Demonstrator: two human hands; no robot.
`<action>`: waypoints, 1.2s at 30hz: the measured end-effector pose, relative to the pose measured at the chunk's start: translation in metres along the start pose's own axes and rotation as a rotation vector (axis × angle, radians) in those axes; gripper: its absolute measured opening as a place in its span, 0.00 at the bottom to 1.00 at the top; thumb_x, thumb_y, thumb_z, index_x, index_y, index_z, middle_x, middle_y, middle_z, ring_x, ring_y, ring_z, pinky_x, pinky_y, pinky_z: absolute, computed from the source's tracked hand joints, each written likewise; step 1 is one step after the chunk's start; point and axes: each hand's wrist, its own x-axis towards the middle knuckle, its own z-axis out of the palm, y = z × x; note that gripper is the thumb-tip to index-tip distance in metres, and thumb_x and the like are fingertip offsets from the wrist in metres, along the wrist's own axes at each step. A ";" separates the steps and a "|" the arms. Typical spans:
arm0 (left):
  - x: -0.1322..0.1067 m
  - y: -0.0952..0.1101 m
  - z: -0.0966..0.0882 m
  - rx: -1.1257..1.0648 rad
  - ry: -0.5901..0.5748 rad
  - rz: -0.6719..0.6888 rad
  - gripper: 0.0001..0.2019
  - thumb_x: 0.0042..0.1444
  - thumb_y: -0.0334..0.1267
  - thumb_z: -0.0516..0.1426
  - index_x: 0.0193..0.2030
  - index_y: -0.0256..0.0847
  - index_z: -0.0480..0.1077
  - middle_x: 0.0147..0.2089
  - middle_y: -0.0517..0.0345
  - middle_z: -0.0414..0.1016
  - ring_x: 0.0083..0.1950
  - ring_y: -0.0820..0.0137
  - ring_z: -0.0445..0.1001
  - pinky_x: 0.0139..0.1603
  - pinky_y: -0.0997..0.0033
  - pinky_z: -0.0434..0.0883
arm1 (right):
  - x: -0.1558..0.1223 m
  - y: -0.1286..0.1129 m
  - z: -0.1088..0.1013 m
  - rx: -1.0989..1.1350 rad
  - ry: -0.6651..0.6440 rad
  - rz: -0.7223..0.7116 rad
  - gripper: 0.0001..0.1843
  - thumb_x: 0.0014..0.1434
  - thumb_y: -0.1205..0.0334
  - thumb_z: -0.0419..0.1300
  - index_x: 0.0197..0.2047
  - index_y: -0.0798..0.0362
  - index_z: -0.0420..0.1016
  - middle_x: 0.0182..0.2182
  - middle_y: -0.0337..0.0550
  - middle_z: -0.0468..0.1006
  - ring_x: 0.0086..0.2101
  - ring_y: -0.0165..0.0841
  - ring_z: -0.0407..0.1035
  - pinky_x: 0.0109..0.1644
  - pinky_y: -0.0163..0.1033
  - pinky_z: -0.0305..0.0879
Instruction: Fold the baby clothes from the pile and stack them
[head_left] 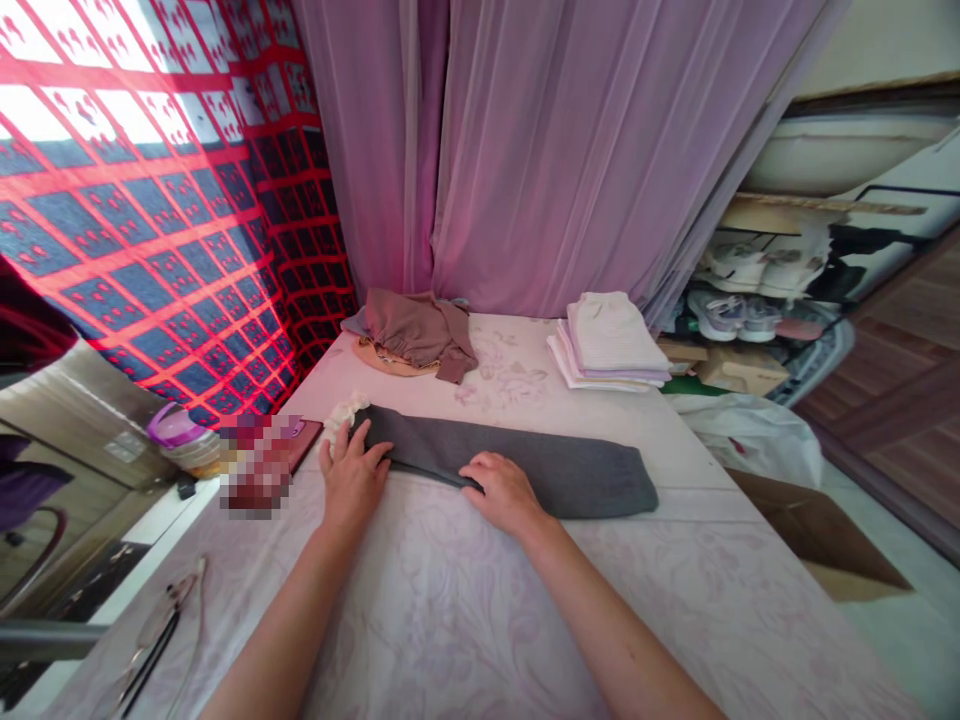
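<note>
A long grey folded garment (540,462) lies across the bed (450,620), which has a pale floral sheet. My left hand (351,478) rests flat at the garment's left end, fingers stretched out onto the cloth. Lying on the garment's near edge around its middle, my right hand (504,492) has its fingers curled slightly over the fold. A small white crumpled cloth (343,412) sits just beyond my left hand.
A brown crumpled garment (420,335) lies at the back of the bed. A stack of folded white and lilac clothes (609,345) sits at the back right. Purple curtains (540,150) hang behind. A shoe rack (757,300) and cardboard (817,530) stand at the right.
</note>
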 end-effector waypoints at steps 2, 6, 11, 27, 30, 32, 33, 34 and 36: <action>0.005 -0.006 -0.004 0.042 -0.003 0.063 0.09 0.55 0.37 0.58 0.39 0.49 0.79 0.62 0.52 0.66 0.69 0.49 0.52 0.66 0.39 0.42 | 0.000 0.004 0.003 -0.022 0.015 0.003 0.14 0.61 0.60 0.54 0.46 0.46 0.77 0.42 0.42 0.77 0.43 0.34 0.68 0.49 0.38 0.60; 0.005 -0.016 -0.009 0.052 0.029 0.163 0.09 0.57 0.36 0.55 0.38 0.48 0.78 0.61 0.54 0.69 0.69 0.52 0.52 0.67 0.41 0.36 | 0.001 0.006 0.006 -0.055 0.051 -0.024 0.15 0.65 0.58 0.50 0.45 0.45 0.78 0.42 0.41 0.77 0.42 0.33 0.67 0.47 0.38 0.60; -0.006 -0.021 -0.007 -0.018 -0.069 0.156 0.11 0.57 0.36 0.53 0.40 0.48 0.76 0.55 0.55 0.75 0.64 0.53 0.62 0.66 0.39 0.37 | -0.005 0.003 0.013 -0.106 0.062 -0.038 0.13 0.64 0.58 0.52 0.43 0.45 0.78 0.41 0.41 0.77 0.41 0.34 0.66 0.45 0.39 0.60; 0.043 0.025 0.013 -0.010 -0.486 0.148 0.33 0.58 0.60 0.46 0.66 0.44 0.57 0.71 0.47 0.49 0.71 0.51 0.46 0.65 0.37 0.43 | 0.037 -0.007 0.012 -0.061 -0.111 -0.009 0.32 0.61 0.44 0.50 0.67 0.45 0.55 0.68 0.49 0.47 0.66 0.43 0.40 0.66 0.58 0.34; 0.040 0.018 0.022 -0.030 -0.522 0.096 0.36 0.57 0.62 0.46 0.68 0.47 0.53 0.72 0.47 0.44 0.71 0.49 0.43 0.64 0.33 0.41 | 0.033 -0.006 0.021 -0.058 -0.157 -0.009 0.32 0.63 0.43 0.45 0.68 0.42 0.51 0.69 0.47 0.44 0.67 0.41 0.36 0.66 0.59 0.29; 0.039 0.016 0.023 -0.052 -0.528 0.092 0.36 0.56 0.62 0.47 0.68 0.47 0.54 0.72 0.46 0.45 0.71 0.48 0.43 0.63 0.32 0.42 | 0.032 -0.005 0.021 -0.052 -0.155 -0.007 0.32 0.63 0.42 0.45 0.67 0.42 0.52 0.69 0.47 0.43 0.67 0.41 0.36 0.66 0.58 0.29; 0.040 0.016 0.022 -0.062 -0.526 0.092 0.34 0.57 0.60 0.48 0.67 0.47 0.55 0.72 0.46 0.47 0.71 0.48 0.45 0.63 0.32 0.43 | 0.032 -0.005 0.021 -0.050 -0.155 -0.005 0.32 0.63 0.43 0.45 0.67 0.42 0.52 0.69 0.48 0.44 0.67 0.41 0.36 0.66 0.58 0.29; 0.041 0.015 0.019 -0.069 -0.514 0.099 0.33 0.57 0.58 0.48 0.66 0.47 0.57 0.71 0.45 0.49 0.70 0.48 0.47 0.63 0.34 0.45 | 0.032 -0.005 0.020 -0.049 -0.154 -0.002 0.32 0.63 0.43 0.45 0.67 0.42 0.52 0.69 0.48 0.44 0.67 0.41 0.36 0.66 0.58 0.29; 0.044 0.011 0.011 -0.065 -0.436 0.136 0.27 0.59 0.52 0.49 0.63 0.44 0.63 0.68 0.45 0.57 0.68 0.51 0.53 0.64 0.41 0.51 | 0.032 -0.005 0.019 -0.046 -0.150 0.000 0.32 0.63 0.43 0.45 0.67 0.43 0.53 0.69 0.48 0.44 0.67 0.41 0.36 0.66 0.58 0.29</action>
